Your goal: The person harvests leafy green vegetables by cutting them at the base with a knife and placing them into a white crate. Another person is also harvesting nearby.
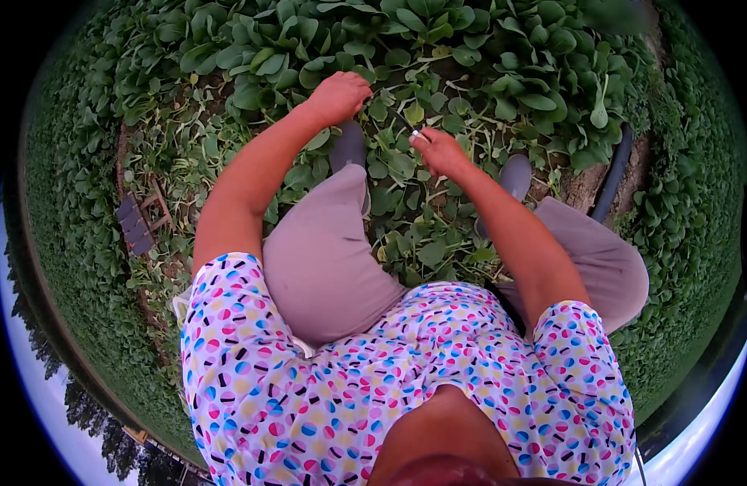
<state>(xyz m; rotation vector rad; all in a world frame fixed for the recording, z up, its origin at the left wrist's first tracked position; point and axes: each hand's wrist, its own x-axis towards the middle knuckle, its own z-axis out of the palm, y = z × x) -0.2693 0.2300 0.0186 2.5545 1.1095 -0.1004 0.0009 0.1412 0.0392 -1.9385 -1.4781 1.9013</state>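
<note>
My left hand point(342, 97) reaches to the edge of the standing leafy greens point(270, 58), its fingers curled and low among the leaves. Whether anything is between those fingers is hidden. In my right hand point(443, 152) is the handle of a small knife point(416, 133), with a light band near the grip and a dark blade pointing up and left towards my left hand. Below and between both hands, cut leaves and stalks point(400, 167) cover the soil.
My shoes point(349, 146) rest among the leaves. A dark hose or pipe point(613, 173) lies on bare soil at the right. At the left are a small wooden frame point(158, 206) and a dark slatted object point(134, 225). Dense green rows stand on both sides.
</note>
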